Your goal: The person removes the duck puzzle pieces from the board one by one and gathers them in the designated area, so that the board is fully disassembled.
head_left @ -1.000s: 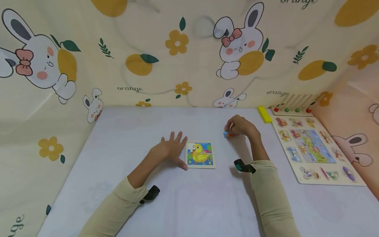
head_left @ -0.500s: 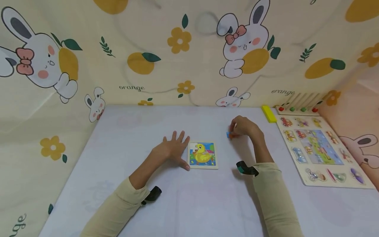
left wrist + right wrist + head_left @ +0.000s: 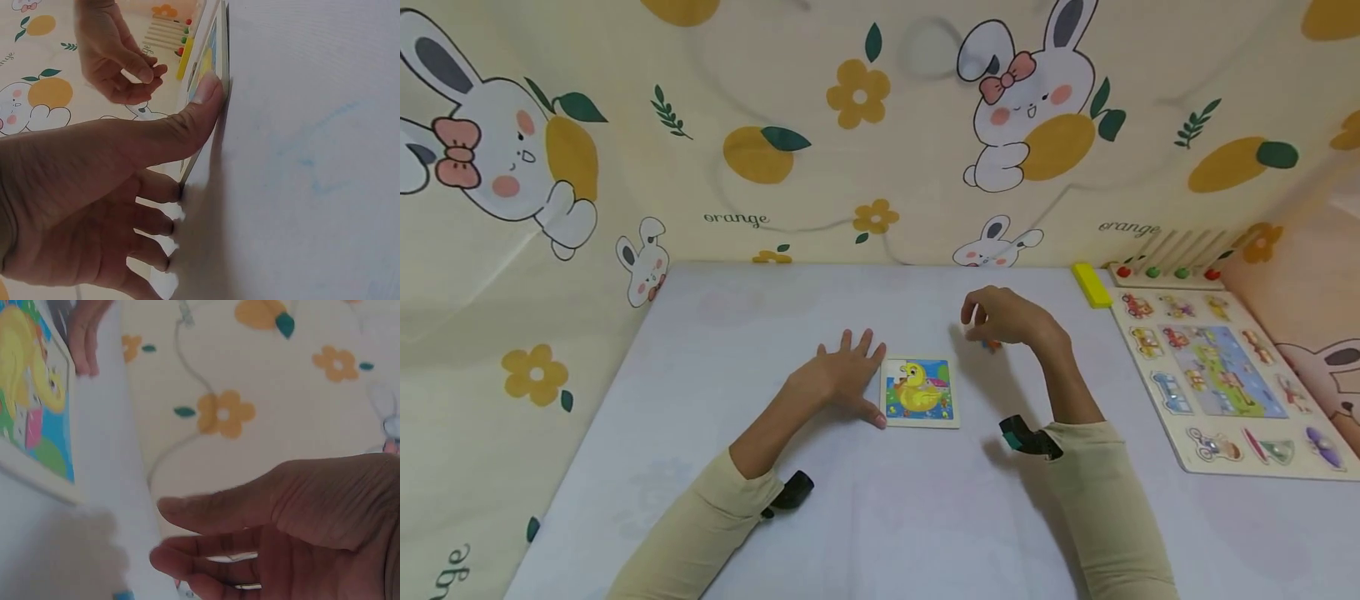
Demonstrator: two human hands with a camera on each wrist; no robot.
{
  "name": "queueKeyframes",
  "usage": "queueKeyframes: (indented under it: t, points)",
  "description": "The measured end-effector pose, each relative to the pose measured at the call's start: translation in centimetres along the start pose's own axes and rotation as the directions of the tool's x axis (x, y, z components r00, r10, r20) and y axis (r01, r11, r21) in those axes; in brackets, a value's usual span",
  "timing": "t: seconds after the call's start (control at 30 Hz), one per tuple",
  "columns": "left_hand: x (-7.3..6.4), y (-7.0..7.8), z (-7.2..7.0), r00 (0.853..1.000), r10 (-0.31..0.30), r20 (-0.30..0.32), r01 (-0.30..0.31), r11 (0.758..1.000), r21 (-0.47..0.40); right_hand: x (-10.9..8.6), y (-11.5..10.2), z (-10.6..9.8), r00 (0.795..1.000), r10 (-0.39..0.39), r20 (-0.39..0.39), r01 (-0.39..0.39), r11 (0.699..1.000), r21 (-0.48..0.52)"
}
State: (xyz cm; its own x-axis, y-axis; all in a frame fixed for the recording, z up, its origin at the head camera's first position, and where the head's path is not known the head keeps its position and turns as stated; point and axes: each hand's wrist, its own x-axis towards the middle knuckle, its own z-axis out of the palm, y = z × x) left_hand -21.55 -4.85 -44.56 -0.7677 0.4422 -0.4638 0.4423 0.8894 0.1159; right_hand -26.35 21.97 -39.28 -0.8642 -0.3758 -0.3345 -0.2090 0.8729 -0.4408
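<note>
A small square picture puzzle [image 3: 922, 393] of a yellow duck lies on the white table, with a pale bare patch at its upper left. My left hand [image 3: 842, 379] rests beside it, fingers spread, and its thumb [image 3: 209, 87] touches the frame's edge. To the right, my right hand [image 3: 1011, 317] hovers over the table with fingers loosely bent. Nothing shows between its thumb and index finger in the right wrist view. Below it lies a small blue and orange puzzle piece [image 3: 992, 345], mostly hidden by the hand; a blue corner [image 3: 124, 595] shows at the right wrist view's lower edge.
On the right lies a large board puzzle [image 3: 1228, 379] with vehicle and toy pictures. A yellow block [image 3: 1092, 286] and a wooden peg rack [image 3: 1167, 273] with red and green beads stand at the back. Behind the table hangs a rabbit-patterned cloth [image 3: 820, 167].
My right hand has let go of the small puzzle piece and lifted off it, with thumb and finger parting. The left hand stays by the duck puzzle. The head view has shifted slightly.
</note>
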Motion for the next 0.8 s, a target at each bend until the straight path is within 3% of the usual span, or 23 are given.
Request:
queueKeyframes:
  t: [0.13,0.3,0.43,0.53,0.8]
  points:
    - [0.1,0.0,-0.1,1.0,0.002,-0.009,-0.002,1.0,-0.004,0.4,-1.1,0.8,0.991,-0.102,0.092,0.108,0.992,-0.065]
    - [0.2,0.0,-0.3,1.0,0.004,-0.017,-0.004,1.0,-0.013,1.0,-2.6,2.2,0.943,-0.219,0.251,0.253,0.961,-0.113]
    - [0.0,-0.1,-0.2,1.0,-0.001,-0.025,0.001,1.0,-0.006,1.9,-3.9,3.6,0.92,-0.305,0.245,0.343,0.931,-0.127]
    - [-0.1,-0.2,-0.2,0.999,-0.007,-0.038,0.007,1.0,0.003,2.3,-4.5,4.3,0.923,-0.312,0.226,0.351,0.923,-0.155]
    - [0.3,0.0,-0.1,0.999,-0.004,-0.051,0.005,0.999,0.032,2.3,-5.2,5.3,0.962,-0.193,0.194,0.24,0.935,-0.262]
